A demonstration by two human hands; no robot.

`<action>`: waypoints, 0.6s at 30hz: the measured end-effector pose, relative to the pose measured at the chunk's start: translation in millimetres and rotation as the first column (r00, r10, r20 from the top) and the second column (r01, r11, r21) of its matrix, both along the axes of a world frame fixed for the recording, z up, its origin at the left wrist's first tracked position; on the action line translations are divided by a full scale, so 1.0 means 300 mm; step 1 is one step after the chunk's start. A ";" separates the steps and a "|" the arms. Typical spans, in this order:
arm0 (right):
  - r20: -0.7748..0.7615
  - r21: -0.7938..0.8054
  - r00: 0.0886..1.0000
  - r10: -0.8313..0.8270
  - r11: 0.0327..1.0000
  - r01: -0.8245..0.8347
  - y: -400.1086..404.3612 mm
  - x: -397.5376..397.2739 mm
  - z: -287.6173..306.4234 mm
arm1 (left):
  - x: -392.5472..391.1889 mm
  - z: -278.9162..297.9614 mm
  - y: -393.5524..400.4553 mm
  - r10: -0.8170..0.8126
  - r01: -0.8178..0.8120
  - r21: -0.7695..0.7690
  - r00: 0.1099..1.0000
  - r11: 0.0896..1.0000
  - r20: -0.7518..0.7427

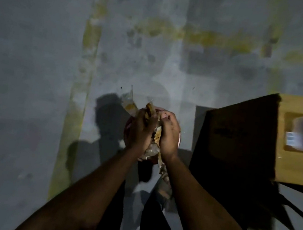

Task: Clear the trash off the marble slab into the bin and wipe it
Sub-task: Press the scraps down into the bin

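Both hands are pressed together around a bundle of crumpled wrappers [155, 135], clear plastic with brown and orange print. My left hand [141, 131] holds its left side and my right hand [169, 135] its right side. Bits of wrapper stick out above the fingers and hang below the wrists. Directly under the hands sits a round pinkish bin [127, 129], mostly hidden by them; only its rim shows. One clear wrapper [129, 102] pokes out at the bin's far left edge. The marble slab is not in view.
A grey concrete floor [35, 79] with worn yellow painted lines spreads all around. A dark cardboard box [237, 138] stands on the floor to the right, next to a brown surface [279, 166] with a blurred clear packet on it. My legs are below.
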State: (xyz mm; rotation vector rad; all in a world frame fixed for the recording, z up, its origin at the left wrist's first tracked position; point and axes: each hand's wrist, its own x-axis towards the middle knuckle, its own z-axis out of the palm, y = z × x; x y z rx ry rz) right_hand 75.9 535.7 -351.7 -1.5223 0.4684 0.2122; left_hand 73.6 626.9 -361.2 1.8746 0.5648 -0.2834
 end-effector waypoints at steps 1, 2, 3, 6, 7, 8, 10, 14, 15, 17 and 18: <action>0.001 -0.022 1.000 0.028 0.999 -0.028 -0.006 -0.001 -0.099 | -0.003 -0.074 0.005 0.010 -0.010 -0.012 1.000 1.000 0.009; -0.016 -0.044 0.998 0.052 0.998 -0.053 -0.013 -0.001 -0.174 | -0.006 -0.133 0.008 0.010 -0.010 -0.034 1.000 0.999 0.000; -0.041 -0.055 0.996 0.082 0.995 -0.084 -0.019 -0.004 -0.260 | -0.008 -0.201 0.011 -0.001 0.000 -0.046 1.000 0.999 -0.021; -0.164 -0.084 0.964 0.210 0.971 -0.226 -0.051 -0.009 -0.437 | -0.013 -0.366 0.015 -0.048 0.034 -0.117 0.992 0.993 -0.114; -0.216 -0.126 0.939 0.269 0.946 -0.300 -0.066 -0.012 -0.466 | -0.015 -0.410 0.030 -0.088 0.071 -0.112 0.985 0.991 -0.151; -0.280 -0.181 0.901 0.332 0.903 -0.389 -0.085 -0.016 -0.490 | -0.016 -0.454 0.047 -0.160 0.147 -0.076 0.966 0.986 -0.201; -0.389 -0.283 0.819 0.421 0.792 -0.542 -0.118 -0.017 -0.523 | -0.022 -0.529 0.093 -0.374 0.418 0.075 0.869 0.906 -0.323; -0.450 -0.398 0.728 0.518 0.613 -0.682 -0.160 0.001 -0.558 | -0.033 -0.589 0.143 -0.639 0.747 0.309 0.664 0.589 -0.387; -0.461 -0.416 0.706 0.538 0.571 -0.708 -0.166 0.003 -0.558 | -0.033 -0.587 0.147 -0.660 0.772 0.332 0.636 0.543 -0.400; -0.473 -0.442 0.686 0.553 0.524 -0.728 -0.176 -0.001 -0.554 | -0.039 -0.576 0.151 -0.688 0.818 0.369 0.573 0.441 -0.446; -0.478 -0.463 0.678 0.558 0.496 -0.735 -0.180 -0.006 -0.543 | -0.043 -0.561 0.152 -0.706 0.837 0.389 0.538 0.384 -0.461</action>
